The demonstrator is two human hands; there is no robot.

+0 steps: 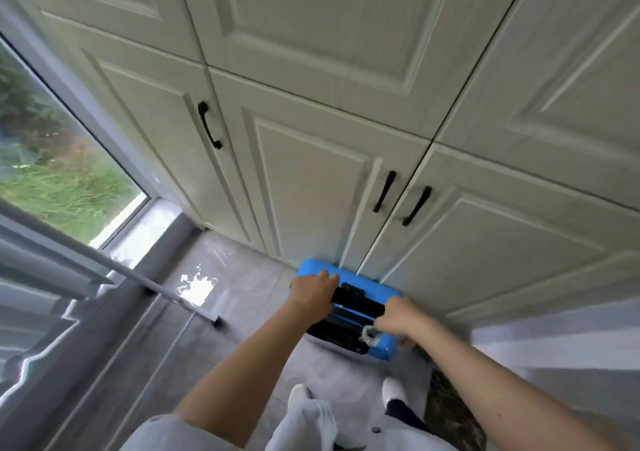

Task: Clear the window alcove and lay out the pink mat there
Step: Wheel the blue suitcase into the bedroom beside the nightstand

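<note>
we found the blue suitcase (313,270) standing upright on the grey tiled floor (242,277), its back against the white cupboard doors (311,180), near the window (52,159). our left hand (313,291) and right hand (398,317) had fingers curled round the black top handle (358,300). we judged the hard shell rigid, smooth, possibly heavy; the handle offered the surest hold. no pink mat was visible.

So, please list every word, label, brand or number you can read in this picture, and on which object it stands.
None can be read.
Blue suitcase: no legible brand or label; its black handle, held by the left hand and right hand, shows no text.
Cupboard doors: plain, no writing.
</note>
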